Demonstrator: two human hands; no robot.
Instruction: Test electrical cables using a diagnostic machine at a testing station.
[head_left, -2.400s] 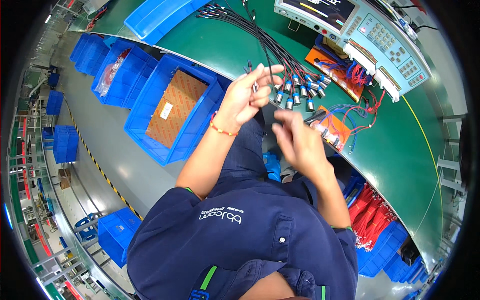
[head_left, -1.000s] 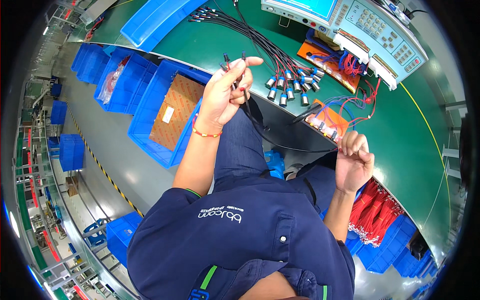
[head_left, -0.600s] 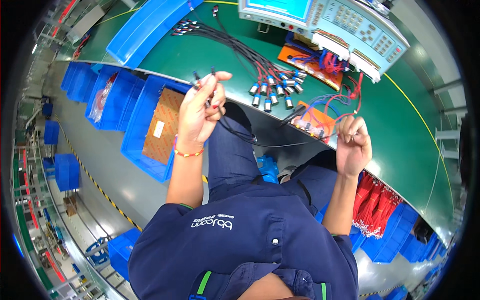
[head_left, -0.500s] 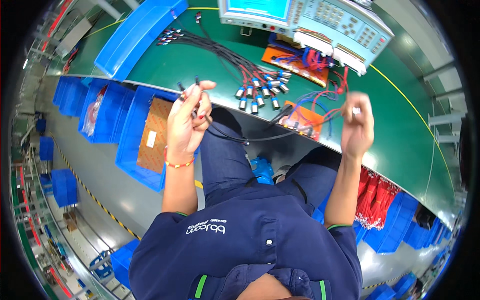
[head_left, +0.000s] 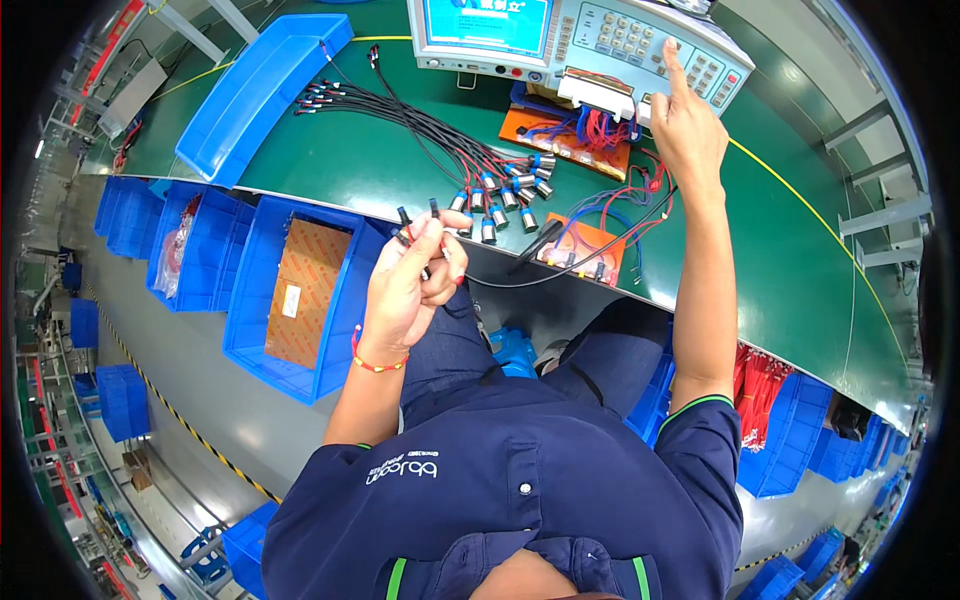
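My left hand [head_left: 408, 290] is above my lap by the table's front edge, its fingers pinched round thin black cables [head_left: 435, 210] whose dark-tipped ends stick up past the fingertips. One black cable [head_left: 560, 272] sags from near this hand across the table edge toward my right wrist. My right hand [head_left: 690, 135] reaches over a light-coloured bench tester [head_left: 600, 45], its index fingertip on the keypad. The other right fingers are curled; what they hold, if anything, is hidden. Between the hands lies a bundle of black cables [head_left: 400, 105] with silver-and-blue cylindrical connectors [head_left: 500, 215].
Two orange boards [head_left: 590, 245] with red and blue wires lie before the tester. A long blue tray [head_left: 255, 90] stands on the green table [head_left: 800, 270] at left. Blue bins [head_left: 245, 350] hang below the edge, one holding cardboard, and red wires [head_left: 760, 395] hang at right.
My right hand has risen from near the table edge to the tester's keypad, index finger extended. My left hand has moved right and lower, still holding the cables. The view has shifted slightly.
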